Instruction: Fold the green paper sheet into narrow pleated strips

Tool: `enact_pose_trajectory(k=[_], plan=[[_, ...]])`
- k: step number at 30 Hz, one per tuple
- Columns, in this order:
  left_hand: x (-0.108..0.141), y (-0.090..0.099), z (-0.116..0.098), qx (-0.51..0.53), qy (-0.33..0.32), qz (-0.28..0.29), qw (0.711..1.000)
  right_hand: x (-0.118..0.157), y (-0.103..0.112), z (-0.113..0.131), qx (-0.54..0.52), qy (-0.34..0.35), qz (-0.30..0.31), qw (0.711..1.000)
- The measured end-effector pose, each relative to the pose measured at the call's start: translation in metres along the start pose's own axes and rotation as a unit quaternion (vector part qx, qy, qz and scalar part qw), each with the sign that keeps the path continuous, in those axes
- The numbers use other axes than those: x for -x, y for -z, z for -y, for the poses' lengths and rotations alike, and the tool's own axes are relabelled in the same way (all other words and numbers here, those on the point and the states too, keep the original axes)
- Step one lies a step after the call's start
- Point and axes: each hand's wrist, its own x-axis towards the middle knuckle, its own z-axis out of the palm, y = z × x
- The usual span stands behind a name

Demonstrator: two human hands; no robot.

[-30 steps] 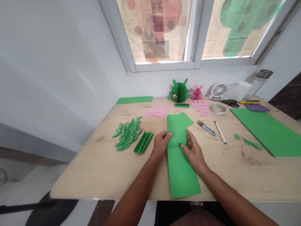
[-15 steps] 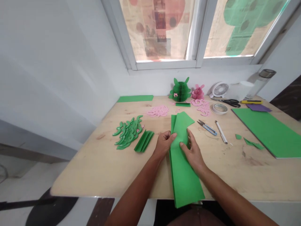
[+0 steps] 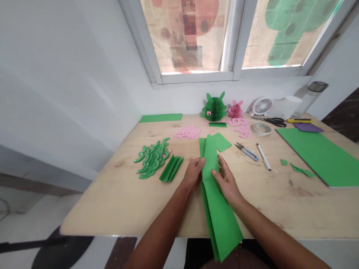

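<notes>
Carefully, the left hand [image 3: 193,174] and right hand [image 3: 226,183] pinch the folded green paper [image 3: 221,228] from either side, its end overhanging the table's [image 3: 112,209] near edge; even pressure keeps the crease straight.

Green paper sheet [image 3: 221,220] now folded narrower, pleats raised.

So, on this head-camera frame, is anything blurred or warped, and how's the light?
Head view: the white window frame leans from wide-angle distortion; the paper-covered window is the brightest area, without harsh glare; the light on the pale wooden table is soft; the folded green paper strip, left hand and right hand show no obvious motion blur.
</notes>
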Motion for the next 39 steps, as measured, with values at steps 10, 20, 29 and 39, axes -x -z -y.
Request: enact_pose_trajectory(k=[10,20,29,39], plan=[[0.000,0.002,0.000,0.015,0.011,0.030,0.999,0.000,-0.002,-0.001,-0.023,-0.036,0.017,0.999],[0.001,-0.001,-0.002,0.033,0.012,0.048,0.998,0.001,0.000,-0.001,-0.013,-0.029,0.019,0.999],[0.000,-0.001,-0.002,-0.004,-0.039,0.051,0.998,0.002,-0.001,0.010,-0.050,-0.051,0.052,0.996],[0.000,0.004,-0.004,-0.135,-0.128,0.131,0.974,0.002,-0.005,0.011,0.018,0.004,0.026,0.999]])
